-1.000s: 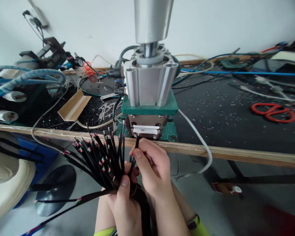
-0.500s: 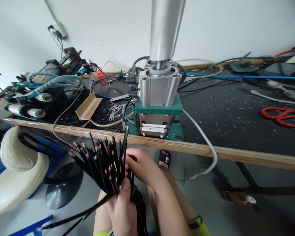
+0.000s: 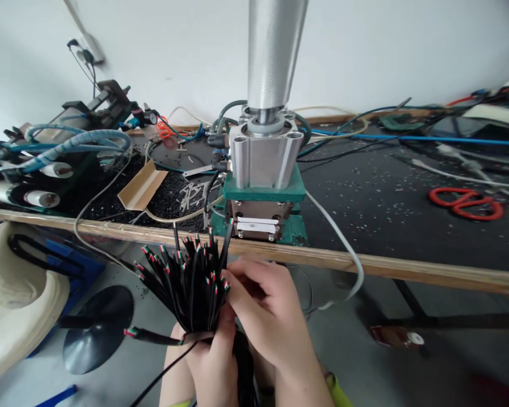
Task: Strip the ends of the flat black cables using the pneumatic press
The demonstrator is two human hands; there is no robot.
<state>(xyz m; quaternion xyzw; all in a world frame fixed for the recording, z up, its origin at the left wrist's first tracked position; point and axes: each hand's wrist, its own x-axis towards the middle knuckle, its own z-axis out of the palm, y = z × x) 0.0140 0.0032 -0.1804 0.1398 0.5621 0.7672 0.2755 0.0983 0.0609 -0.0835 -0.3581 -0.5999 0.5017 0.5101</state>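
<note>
My left hand [image 3: 215, 362] is closed around a thick bundle of black cables [image 3: 190, 294] above my lap. Their upper ends fan out, with short red, green and white wire tips showing. One cluster of cable ends [image 3: 152, 336] sticks out to the left beside my left hand, and a thin single strand runs down below it. My right hand [image 3: 267, 311] is at the bundle's right side, fingers curled and thumb pressed against the cables near their tips. Its fingertips are partly hidden. The lower part of the bundle hangs between my legs.
A pneumatic press [image 3: 263, 169] with a green base stands at the bench edge [image 3: 335, 257]. To its left are a cardboard piece [image 3: 143, 186] and another machine [image 3: 68, 135]. Red-handled scissors [image 3: 465, 203] lie at right. A cream chair [image 3: 21, 282] stands lower left.
My right hand has come up and turned over, its thumb now against the cable tips. The long cables stretching to the lower left have drawn in. The view has shifted slightly right.
</note>
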